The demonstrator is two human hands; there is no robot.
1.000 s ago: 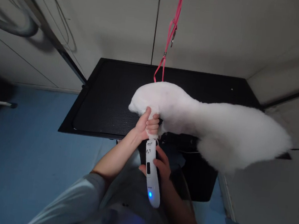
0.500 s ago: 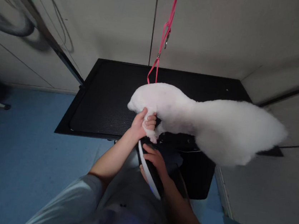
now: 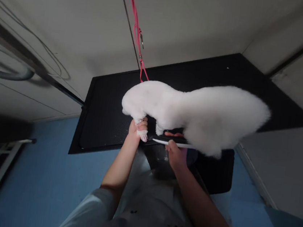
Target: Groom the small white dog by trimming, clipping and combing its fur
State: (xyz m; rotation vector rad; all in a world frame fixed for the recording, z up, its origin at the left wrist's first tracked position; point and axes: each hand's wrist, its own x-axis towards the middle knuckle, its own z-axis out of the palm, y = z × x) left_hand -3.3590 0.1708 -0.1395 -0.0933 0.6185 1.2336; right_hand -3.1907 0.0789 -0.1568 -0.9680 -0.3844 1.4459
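Note:
A white dog (image 3: 156,96), close-cropped at the front and fluffy at the rear, stands on a black grooming table (image 3: 98,118). My left hand (image 3: 134,128) is closed around one of its front legs, and the paw (image 3: 143,136) sticks out below my fingers. My right hand (image 3: 176,155) grips a black and white hair clipper (image 3: 161,141), lying roughly level below the dog's belly, its narrow end towards the held paw. A small gap separates that end from the paw. The fluffy fur hides the clipper's rear end.
A pink grooming loop (image 3: 136,20) with a metal clip hangs down to the dog's neck area. A dark pole (image 3: 61,88) rises at the table's left end. Light wall panels (image 3: 192,19) stand behind, and blue floor (image 3: 46,174) shows below.
My right hand has swung the clipper from steeply slanted to nearly level, up and to the right, beneath the dog. My left hand keeps its hold on the leg. The view has tilted.

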